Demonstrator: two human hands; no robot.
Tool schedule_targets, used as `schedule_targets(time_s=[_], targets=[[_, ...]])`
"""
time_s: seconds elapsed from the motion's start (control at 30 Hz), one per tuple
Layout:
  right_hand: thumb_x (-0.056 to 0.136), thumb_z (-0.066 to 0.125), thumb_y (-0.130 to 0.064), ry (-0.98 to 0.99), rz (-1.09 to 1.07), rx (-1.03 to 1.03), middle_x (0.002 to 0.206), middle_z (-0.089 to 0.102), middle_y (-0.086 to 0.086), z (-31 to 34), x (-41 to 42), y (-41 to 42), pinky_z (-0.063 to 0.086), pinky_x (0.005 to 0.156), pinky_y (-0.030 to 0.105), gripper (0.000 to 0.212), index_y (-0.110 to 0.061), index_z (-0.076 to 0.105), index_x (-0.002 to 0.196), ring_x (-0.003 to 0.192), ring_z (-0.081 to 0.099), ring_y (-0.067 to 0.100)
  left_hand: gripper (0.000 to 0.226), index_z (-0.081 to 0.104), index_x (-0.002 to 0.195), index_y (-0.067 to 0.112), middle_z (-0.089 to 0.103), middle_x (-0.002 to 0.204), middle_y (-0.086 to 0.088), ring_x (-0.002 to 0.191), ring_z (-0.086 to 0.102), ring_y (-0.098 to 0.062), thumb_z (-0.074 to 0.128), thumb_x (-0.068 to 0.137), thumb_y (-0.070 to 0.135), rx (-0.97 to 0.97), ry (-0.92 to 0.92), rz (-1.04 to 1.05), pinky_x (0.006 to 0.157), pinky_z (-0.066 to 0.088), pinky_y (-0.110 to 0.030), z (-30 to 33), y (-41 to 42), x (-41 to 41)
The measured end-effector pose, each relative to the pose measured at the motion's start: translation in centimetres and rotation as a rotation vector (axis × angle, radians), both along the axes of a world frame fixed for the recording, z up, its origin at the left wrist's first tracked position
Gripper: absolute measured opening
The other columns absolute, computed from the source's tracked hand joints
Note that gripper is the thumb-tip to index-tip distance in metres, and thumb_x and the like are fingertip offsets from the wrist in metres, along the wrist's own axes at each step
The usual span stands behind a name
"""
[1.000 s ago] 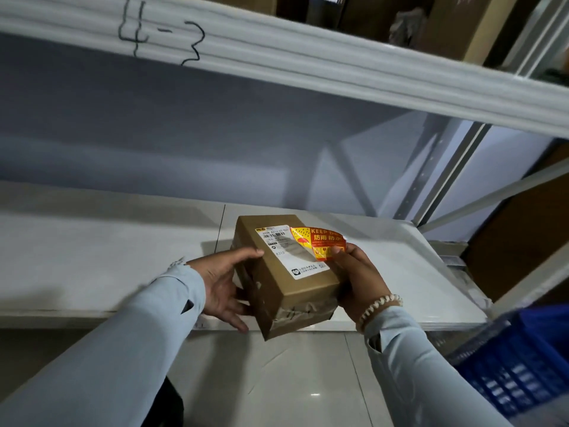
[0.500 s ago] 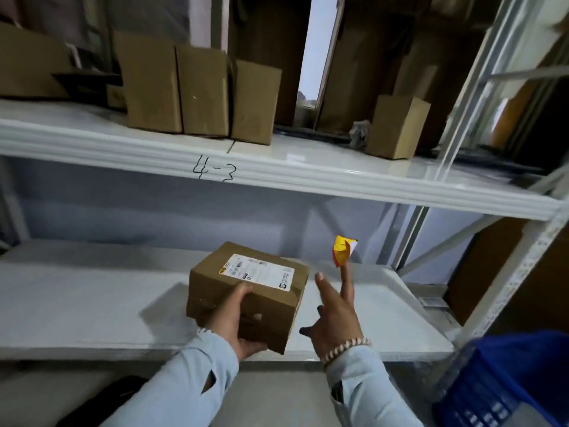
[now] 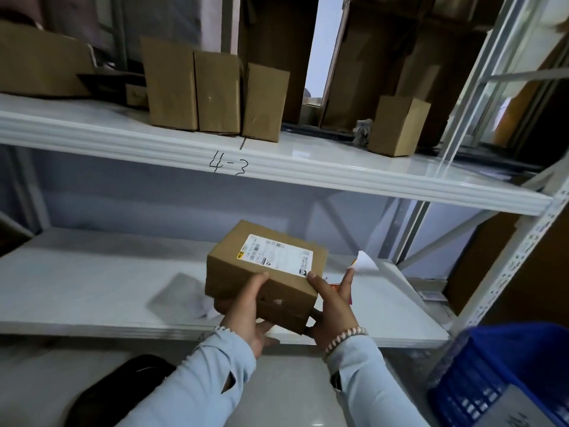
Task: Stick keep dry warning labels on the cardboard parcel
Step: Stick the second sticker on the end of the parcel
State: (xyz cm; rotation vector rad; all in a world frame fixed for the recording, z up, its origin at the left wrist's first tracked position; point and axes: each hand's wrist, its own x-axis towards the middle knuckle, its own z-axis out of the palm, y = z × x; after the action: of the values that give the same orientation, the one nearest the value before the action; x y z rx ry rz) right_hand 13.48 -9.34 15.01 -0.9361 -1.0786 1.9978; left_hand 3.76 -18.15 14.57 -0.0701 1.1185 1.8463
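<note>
While held above the near edge of the lower shelf (image 3: 92, 282), the cardboard parcel (image 3: 264, 272) is presented with its top face upward and its long axis running from near-left to far-right. Item: white shipping label (image 3: 277, 255), already fixed on the top face, toward the far-right end. Item: keep dry label (image 3: 365, 263), seen from its white reverse, curled, stuck to a raised fingertip just beyond the parcel's right end and apart from the cardboard; a red-and-yellow patch is glimpsed lower, behind the same fingers. Left hand (image 3: 249, 312): curled under and around the near-left end, thumb laid on the near side face. Right hand (image 3: 331, 306): thumb pressed on the near-right top corner, lower fingers cupped beneath, one finger extended carrying the sticker. Bare cardboard is judged to lie left of the sticker, so a leftward placement by the right hand is indicated. Noted beyond: upper shelf (image 3: 308, 171) marked 4-3; blue crate (image 3: 505, 380) at near right.
</note>
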Motion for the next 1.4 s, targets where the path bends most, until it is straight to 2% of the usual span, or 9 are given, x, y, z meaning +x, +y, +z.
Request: schedule_targets(time_s=[0.17, 0.43, 0.53, 0.63, 0.73, 0.93, 1.13, 1.23, 1.4], targets=[[0.079, 0.072, -0.025, 0.028, 0.027, 0.079, 0.149, 0.032, -0.010, 0.1, 1.2, 1.6, 0.052, 0.074, 0.063, 0.090, -0.075, 0.014, 0.126, 0.107, 0.061, 0.031, 0.096, 0.050, 0.119, 0.034, 0.063, 0.121, -0.004, 0.109, 0.059, -0.038, 0.072, 0.037, 0.079, -0.062, 0.024, -0.038, 0.093, 0.015, -0.083, -0.1, -0.9, -5.2], [0.080, 0.070, -0.021, -0.011, 0.143, 0.180, 0.130, 0.048, -0.003, -0.6, 2.5, 3.3, 0.049, 0.081, 0.065, 0.072, -0.072, 0.036, 0.118, 0.111, 0.061, 0.033, 0.069, 0.058, 0.116, 0.028, 0.067, 0.113, -0.009, 0.103, 0.063, -0.033, 0.075, 0.056, 0.057, -0.333, 0.196, -0.358, 0.108, 0.028, -0.061, -0.8, -2.1, -8.1], [0.074, 0.074, -0.036, -0.028, -0.055, 0.212, 0.130, 0.054, 0.003, -0.6, 2.4, 3.7, 0.044, 0.094, 0.060, 0.047, -0.055, 0.053, 0.111, 0.116, 0.057, 0.030, 0.069, 0.057, 0.115, 0.024, 0.065, 0.114, -0.013, 0.103, 0.061, -0.035, 0.073, 0.057, 0.059, -0.363, 0.178, -0.279, 0.105, 0.034, -0.058, -1.3, -1.6, -8.0], [0.079, 0.072, -0.027, 0.092, -0.223, 0.189, 0.112, 0.064, 0.006, -0.2, 2.3, 3.8, 0.046, 0.094, 0.047, 0.024, -0.024, 0.057, 0.098, 0.113, 0.059, 0.028, 0.081, 0.053, 0.117, 0.024, 0.062, 0.115, -0.015, 0.104, 0.059, -0.038, 0.076, 0.049, 0.061, -0.388, 0.101, -0.168, 0.096, 0.041, -0.056, -1.5, -1.3, -7.9], [0.064, 0.076, -0.022, 0.162, -0.069, 0.196, 0.080, 0.065, 0.001, 0.2, 1.4, 2.5, 0.047, 0.065, 0.030, 0.031, -0.022, 0.052, 0.085, 0.082, 0.062, 0.022, 0.091, 0.050, 0.120, 0.025, 0.060, 0.117, -0.016, 0.105, 0.057, -0.041, 0.078, 0.042, 0.063, -0.389, 0.008, -0.091, 0.092, 0.043, -0.060, -1.9, -1.2, -8.1], [0.079, 0.069, 0.003, -0.060, 0.052, 0.342, 0.069, 0.062, 0.000, -1.7, -1.4, -1.4, 0.042, 0.048, 0.018, 0.024, -0.014, 0.054, 0.087, 0.056, 0.056, 0.007, 0.072, 0.054, 0.111, 0.021, 0.062, 0.101, -0.017, 0.095, 0.060, -0.041, 0.068, 0.058, 0.067, -0.330, -0.128, -0.082, 0.101, 0.039, -0.058, -1.9, -1.0, -8.2], [0.076, 0.075, -0.002, -0.163, 0.034, 0.389, 0.096, 0.069, 0.011, -3.1, -2.6, -1.9, 0.047, 0.057, 0.016, 0.031, -0.016, 0.052, 0.092, 0.078, 0.061, 0.016, 0.071, 0.056, 0.111, 0.017, 0.063, 0.099, -0.021, 0.092, 0.059, -0.042, 0.064, 0.063, 0.068, -0.299, -0.199, -0.123, 0.101, 0.040, -0.057, -1.8, -0.8, -7.9], [0.073, 0.076, 0.002, -0.132, -0.011, 0.397, 0.093, 0.068, 0.013, -3.4, -3.2, -1.6, 0.052, 0.071, 0.025, 0.034, -0.015, 0.052, 0.091, 0.087, 0.065, 0.024, 0.076, 0.056, 0.116, 0.018, 0.063, 0.104, -0.022, 0.094, 0.059, -0.044, 0.065, 0.060, 0.068, -0.296, -0.214, -0.156, 0.098, 0.042, -0.058, -1.6, -0.5, -7.5], [0.072, 0.076, 0.004, -0.106, -0.042, 0.374, 0.095, 0.068, 0.011, -3.8, -3.6, -1.3, 0.052, 0.070, 0.024, 0.039, -0.018, 0.051, 0.093, 0.087, 0.065, 0.022, 0.079, 0.055, 0.117, 0.018, 0.062, 0.105, -0.024, 0.097, 0.060, -0.044, 0.063, 0.060, 0.071, -0.281, -0.237, -0.201, 0.097, 0.042, -0.058, -1.3, -0.2, -7.1]])
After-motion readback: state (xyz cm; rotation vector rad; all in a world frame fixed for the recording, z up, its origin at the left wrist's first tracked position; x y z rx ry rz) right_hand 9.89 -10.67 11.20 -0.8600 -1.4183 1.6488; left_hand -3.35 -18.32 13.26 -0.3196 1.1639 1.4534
